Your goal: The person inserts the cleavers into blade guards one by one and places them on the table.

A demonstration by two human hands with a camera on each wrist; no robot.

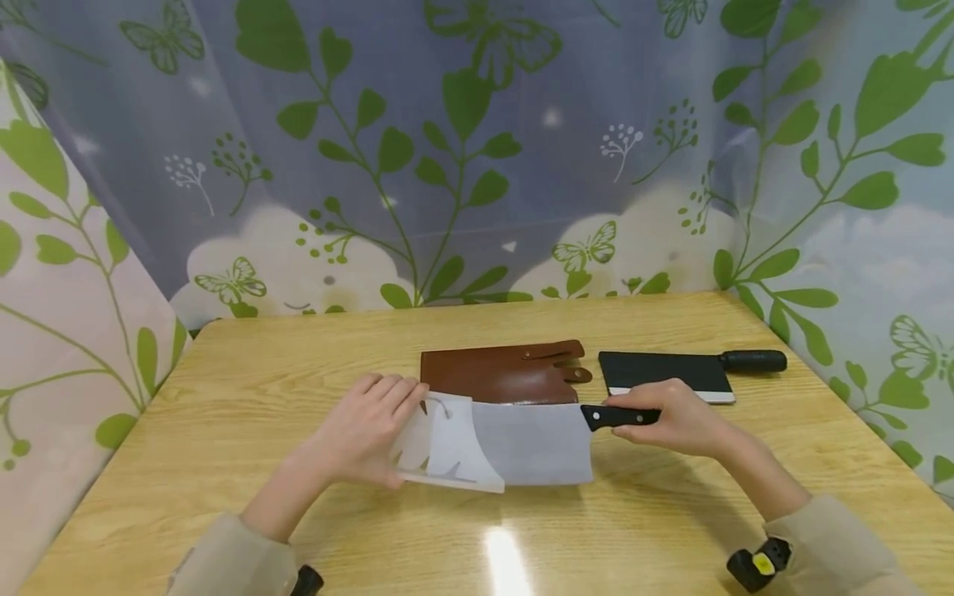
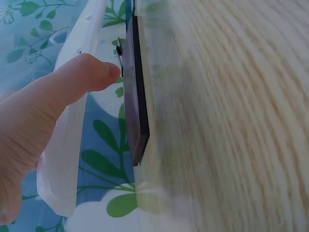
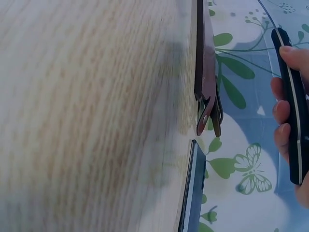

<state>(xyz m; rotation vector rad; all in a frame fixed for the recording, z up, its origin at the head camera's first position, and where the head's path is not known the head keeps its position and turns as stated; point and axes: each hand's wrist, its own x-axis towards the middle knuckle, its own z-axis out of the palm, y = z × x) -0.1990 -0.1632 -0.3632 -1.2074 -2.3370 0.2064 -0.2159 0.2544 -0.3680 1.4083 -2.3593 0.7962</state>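
A cleaver with a broad steel blade (image 1: 535, 443) is held above the table, its black handle (image 3: 292, 104) gripped by my right hand (image 1: 674, 416). The left part of the blade lies inside a white translucent blade cover (image 1: 462, 447). My left hand (image 1: 373, 430) grips the cover by its left end, thumb along the lower edge and fingers over the top. In the left wrist view the cover (image 2: 63, 159) shows edge-on beside the thumb. The blade's far end is hidden within the cover and behind the left hand.
Behind the held cleaver a brown leather sheath (image 1: 492, 371) with strap ends lies on the wooden table (image 1: 261, 372). Right of it lies a second cleaver (image 1: 667, 371), black-bladed with a pale edge. A patterned curtain (image 1: 477, 207) stands along the back and sides.
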